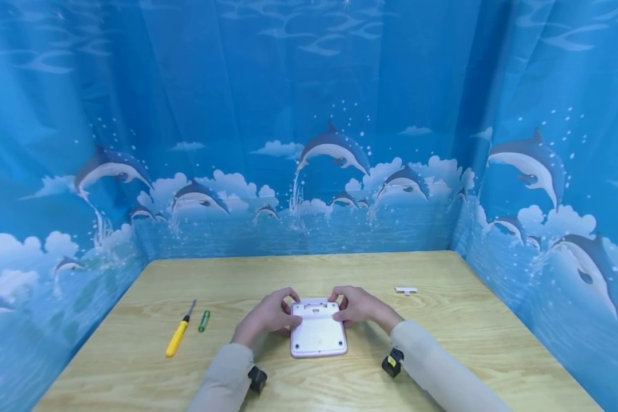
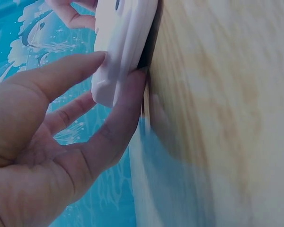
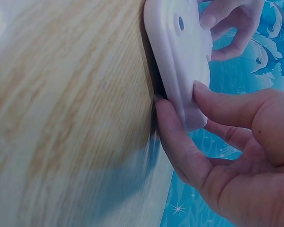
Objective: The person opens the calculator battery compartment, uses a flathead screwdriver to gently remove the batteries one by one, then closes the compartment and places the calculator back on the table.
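A flat white calculator-like device [image 1: 319,335] with rounded corners lies back side up on the table, its opened battery slot [image 1: 316,309] at the far end. Small dark feet sit at its corners. My left hand [image 1: 268,315] grips the left edge, thumb on the back face and a finger under the rim, as the left wrist view shows on the white casing [image 2: 116,61]. On the opposite edge my right hand [image 1: 361,306] pinches in the same way; in the right wrist view a fingertip reaches beneath the casing [image 3: 177,66]. The face underneath is hidden.
Left of the device, a yellow-handled screwdriver [image 1: 177,337] lies beside a small green battery [image 1: 203,321]. A small white battery cover [image 1: 405,290] rests on the wooden table [image 1: 340,272] toward the back right. Dolphin-printed blue curtains [image 1: 309,86] enclose the table's back and sides.
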Demonstrator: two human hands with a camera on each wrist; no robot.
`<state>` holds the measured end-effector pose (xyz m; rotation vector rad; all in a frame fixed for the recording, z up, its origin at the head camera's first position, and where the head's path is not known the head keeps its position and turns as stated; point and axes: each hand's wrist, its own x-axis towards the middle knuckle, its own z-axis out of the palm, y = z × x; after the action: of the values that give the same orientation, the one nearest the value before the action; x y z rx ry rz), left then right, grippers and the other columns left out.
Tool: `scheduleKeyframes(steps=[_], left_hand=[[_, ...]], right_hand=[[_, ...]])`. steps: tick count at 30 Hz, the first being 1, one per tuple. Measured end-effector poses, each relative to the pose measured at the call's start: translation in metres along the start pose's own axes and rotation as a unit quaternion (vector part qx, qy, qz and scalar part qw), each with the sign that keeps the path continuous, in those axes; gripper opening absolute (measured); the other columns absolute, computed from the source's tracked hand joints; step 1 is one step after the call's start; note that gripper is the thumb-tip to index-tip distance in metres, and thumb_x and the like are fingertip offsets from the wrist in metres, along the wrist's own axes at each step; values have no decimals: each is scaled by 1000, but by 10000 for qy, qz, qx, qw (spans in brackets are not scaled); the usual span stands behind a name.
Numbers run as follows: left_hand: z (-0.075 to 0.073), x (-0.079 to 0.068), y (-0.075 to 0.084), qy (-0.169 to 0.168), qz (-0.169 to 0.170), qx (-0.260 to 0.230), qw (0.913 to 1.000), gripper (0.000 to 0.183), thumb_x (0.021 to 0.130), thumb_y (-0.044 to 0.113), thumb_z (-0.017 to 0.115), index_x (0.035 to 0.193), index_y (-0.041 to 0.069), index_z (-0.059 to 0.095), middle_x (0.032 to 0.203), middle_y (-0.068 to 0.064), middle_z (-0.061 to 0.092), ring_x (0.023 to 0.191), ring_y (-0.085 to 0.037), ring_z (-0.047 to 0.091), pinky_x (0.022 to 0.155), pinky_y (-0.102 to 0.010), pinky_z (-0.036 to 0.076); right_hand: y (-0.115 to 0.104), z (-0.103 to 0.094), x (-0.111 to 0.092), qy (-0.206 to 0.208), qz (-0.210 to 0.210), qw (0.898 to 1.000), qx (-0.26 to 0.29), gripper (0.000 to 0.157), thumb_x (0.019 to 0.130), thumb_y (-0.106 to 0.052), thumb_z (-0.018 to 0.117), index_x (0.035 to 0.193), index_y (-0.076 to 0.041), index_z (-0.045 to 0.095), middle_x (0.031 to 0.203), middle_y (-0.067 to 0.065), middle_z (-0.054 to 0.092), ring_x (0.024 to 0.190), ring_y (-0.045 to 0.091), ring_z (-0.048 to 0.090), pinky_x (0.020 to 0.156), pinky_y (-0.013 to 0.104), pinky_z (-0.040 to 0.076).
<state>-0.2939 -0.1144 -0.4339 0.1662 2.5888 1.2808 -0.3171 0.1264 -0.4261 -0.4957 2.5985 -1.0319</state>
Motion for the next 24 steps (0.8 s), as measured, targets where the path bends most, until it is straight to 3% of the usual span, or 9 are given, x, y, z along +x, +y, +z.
scheduleKeyframes(steps=[9,14,18,24], left_hand=[[1,1,-1,28,72,37,10000,37,86,5,79,118,13,61,93,-12,57,76,-23,63,59,-30,63],[3,2,-2,18,111,-7,9999,38,86,3,79,118,12,61,94,-13,58,76,-24,63,58,-29,63],[3,2,-3,61,65,-30,10000,39,85,3,80,119,12,61,95,-13,58,76,-24,64,59,-29,63],[2,4,-3,148,30,39,9999,40,85,5,80,119,13,61,95,-12,59,76,-23,63,59,-28,62]], right_hand=[[2,-3,0,29,56,9999,-93,29,89,-4,78,117,-8,68,90,11,64,72,19,66,67,31,64],[8,-13,-3,259,120,9992,-295,30,93,-11,75,122,-8,69,89,10,66,69,21,68,64,32,62],[15,-29,-5,674,152,9942,-824,28,94,-12,74,121,-6,70,89,9,68,73,21,67,67,33,60],[35,-62,-8,1196,168,9781,-1698,27,90,-6,75,117,-2,71,100,14,71,93,26,66,83,44,59]])
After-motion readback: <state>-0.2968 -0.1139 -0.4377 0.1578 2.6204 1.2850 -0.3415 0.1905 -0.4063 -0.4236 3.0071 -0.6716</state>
